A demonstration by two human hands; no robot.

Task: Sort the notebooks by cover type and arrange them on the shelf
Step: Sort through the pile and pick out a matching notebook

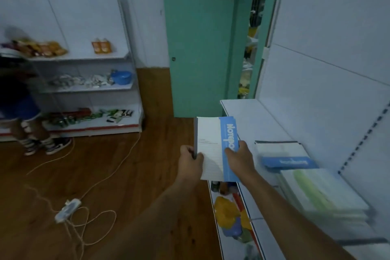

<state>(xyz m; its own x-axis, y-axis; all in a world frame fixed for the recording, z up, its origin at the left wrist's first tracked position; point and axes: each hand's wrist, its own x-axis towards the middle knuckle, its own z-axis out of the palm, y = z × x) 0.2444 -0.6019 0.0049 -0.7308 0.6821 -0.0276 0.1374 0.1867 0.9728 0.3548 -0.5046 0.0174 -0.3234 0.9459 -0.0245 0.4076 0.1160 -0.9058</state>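
Blue-and-white notebook stack [216,148], held in the air just off the front edge of the white shelf [242,110], long axis pointing away from the person. Left hand [191,161] pinches the near left edge; right hand [239,157] curls over the blue band. A matching stack [283,155] lies on the shelf to the right, nearer the right hand; green-covered notebooks [320,194] lie beside it, closer to the person.

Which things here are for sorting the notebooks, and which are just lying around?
For the job:
held notebooks, left hand, right hand, blue-banded pile, green-banded pile, shelf

Lying about:
power strip, blue bowl
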